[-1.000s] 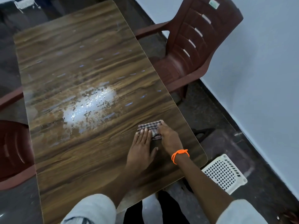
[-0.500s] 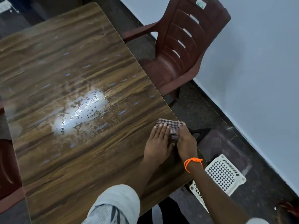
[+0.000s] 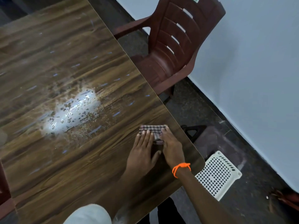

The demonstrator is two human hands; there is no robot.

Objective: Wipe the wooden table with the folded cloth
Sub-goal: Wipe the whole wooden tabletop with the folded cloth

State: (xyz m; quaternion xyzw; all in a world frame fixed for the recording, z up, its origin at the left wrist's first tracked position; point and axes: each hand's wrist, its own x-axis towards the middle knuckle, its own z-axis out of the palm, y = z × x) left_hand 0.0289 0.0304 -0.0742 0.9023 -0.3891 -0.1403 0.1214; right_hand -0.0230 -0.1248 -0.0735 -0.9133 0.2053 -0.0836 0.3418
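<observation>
I see both hands flat on the folded cloth, a small checked piece lying on the wooden counter close to its right edge, not far from the near right corner. My left hand lies palm down with its fingers straight and pressed side by side, their tips resting on the near left part of the cloth; the thumb juts out to the right toward the other hand. My right hand sits just beside it, also palm down, its fingers held together and reaching over the right end of the cloth, so the far strip of checks shows beyond both sets of fingertips and a narrow strip shows in the gap between the hands. Neither hand is curled around the fabric, both only press on it. An orange thread band circles the right wrist, and a pale sleeve shows at the bottom on the left arm.

Further in on the counter, to the left of the cloth and apart from it, a bright wet patch glints with dark specks scattered over it. Off the counter's right edge stands a brown plastic chair against the pale wall, and a white perforated basket lies on the dark floor near the counter's corner
</observation>
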